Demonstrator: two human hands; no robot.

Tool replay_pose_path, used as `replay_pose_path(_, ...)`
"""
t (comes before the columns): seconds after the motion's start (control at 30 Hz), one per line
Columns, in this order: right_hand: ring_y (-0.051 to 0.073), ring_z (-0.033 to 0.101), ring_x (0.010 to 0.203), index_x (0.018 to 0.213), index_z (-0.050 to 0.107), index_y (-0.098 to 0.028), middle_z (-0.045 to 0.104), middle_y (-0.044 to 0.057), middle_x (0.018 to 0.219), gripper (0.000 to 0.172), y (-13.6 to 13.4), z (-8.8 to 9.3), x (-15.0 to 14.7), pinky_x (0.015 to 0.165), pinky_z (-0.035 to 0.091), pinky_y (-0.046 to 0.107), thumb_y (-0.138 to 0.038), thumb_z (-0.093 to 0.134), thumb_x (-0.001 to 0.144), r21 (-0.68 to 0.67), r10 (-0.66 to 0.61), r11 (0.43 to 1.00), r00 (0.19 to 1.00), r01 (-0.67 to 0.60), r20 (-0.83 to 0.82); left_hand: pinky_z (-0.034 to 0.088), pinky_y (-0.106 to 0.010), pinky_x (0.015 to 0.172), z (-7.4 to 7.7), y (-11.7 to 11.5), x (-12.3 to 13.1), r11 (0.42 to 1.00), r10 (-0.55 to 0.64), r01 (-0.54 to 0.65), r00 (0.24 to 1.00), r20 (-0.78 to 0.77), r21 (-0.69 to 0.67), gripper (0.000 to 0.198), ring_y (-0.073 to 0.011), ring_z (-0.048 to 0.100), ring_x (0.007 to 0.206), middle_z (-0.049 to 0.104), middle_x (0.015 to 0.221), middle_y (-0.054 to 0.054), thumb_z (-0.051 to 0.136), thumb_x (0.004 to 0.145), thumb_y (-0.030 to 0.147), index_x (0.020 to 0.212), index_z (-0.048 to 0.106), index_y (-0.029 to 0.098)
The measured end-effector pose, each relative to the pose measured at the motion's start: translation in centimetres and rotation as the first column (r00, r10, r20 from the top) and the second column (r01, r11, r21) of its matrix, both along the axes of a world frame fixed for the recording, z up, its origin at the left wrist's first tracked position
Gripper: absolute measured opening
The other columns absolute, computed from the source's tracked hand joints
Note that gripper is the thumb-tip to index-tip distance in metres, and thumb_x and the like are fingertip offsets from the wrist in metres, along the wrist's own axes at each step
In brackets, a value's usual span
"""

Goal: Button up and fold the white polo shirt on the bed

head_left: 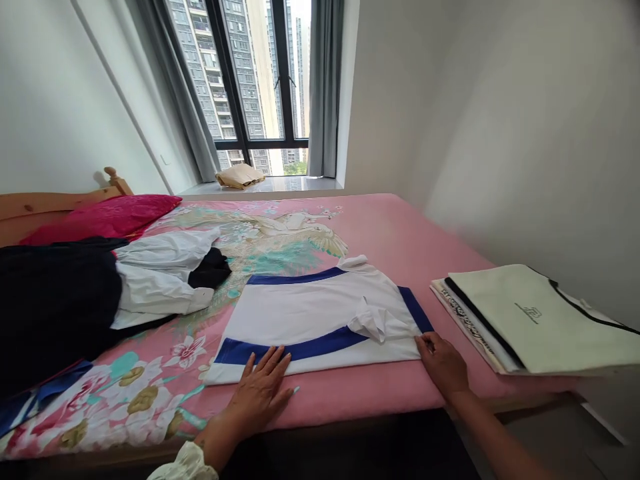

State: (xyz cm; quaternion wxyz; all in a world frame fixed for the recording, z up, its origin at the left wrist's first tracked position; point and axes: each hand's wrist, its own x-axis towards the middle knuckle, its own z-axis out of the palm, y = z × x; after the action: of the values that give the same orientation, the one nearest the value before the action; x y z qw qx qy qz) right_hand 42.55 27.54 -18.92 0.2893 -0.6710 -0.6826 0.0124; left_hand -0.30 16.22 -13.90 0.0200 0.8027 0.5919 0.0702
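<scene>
A white shirt with blue bands [305, 313] lies spread on its side across the pink bed sheet [345, 400], its collar at the far edge and a short sleeve folded over its middle. My left hand [263, 387] rests flat on the near blue band and hem, fingers spread. At the shirt's near right corner, my right hand [443, 363] pinches the white fabric beside the blue sleeve band between thumb and fingers.
Dark and white clothes [55, 307] are heaped at the left, near a red pillow [110, 213]. A stack of folded pale cloths [540, 320] sits on the right bed edge. A beige bundle [240, 176] lies on the windowsill.
</scene>
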Motion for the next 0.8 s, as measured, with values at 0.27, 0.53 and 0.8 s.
replay_pose_path(0.27, 0.017, 0.053, 0.070, 0.083, 0.055, -0.020, 0.060, 0.001, 0.071, 0.024, 0.2, 0.9, -0.2, 0.065, 0.035, 0.027, -0.039, 0.041, 0.088, 0.069, 0.042, 0.997, 0.996, -0.037, -0.073, 0.038, -0.053, 0.101, 0.1, 2.9, 4.2, 0.994, -0.009, 0.000, 0.997, 0.079, 0.106, 0.046, -0.0281, 0.045, 0.124, 0.050, 0.135, -0.007, 0.045, 0.086, 0.043, 0.130, 0.046, 0.030)
replay_pose_path(0.53, 0.018, 0.052, 0.076, 0.098, 0.053, -0.019, 0.056, 0.002, 0.079, 0.027, 0.1, 0.5, 0.6, 0.074, 0.041, 0.029, -0.016, 0.042, 0.073, 0.173, 0.126, 0.982, 0.946, -0.076, -0.300, 0.037, -0.044, 0.104, 4.5, 9.3, 13.4, 0.937, -0.274, 0.236, 0.954, 0.122, 0.258, 0.052, -0.0256, 0.035, 0.131, 0.038, 0.143, -0.009, 0.049, 0.079, 0.013, 0.129, 0.045, 0.029)
replay_pose_path(0.8, 0.017, 0.048, 0.069, 0.094, 0.054, -0.018, 0.052, -0.001, 0.068, 0.022, 0.5, 0.7, 0.3, 0.072, 0.039, 0.030, -0.017, 0.047, 0.073, 0.184, 0.055, 0.983, 0.971, -0.012, -0.231, 0.030, -0.047, 0.104, 4.9, 15.2, 15.5, 0.996, -0.066, 0.040, 0.925, 0.374, 0.078, 0.013, -0.0279, 0.047, 0.120, 0.062, 0.112, -0.008, 0.051, 0.079, 0.028, 0.080, 0.063, 0.023)
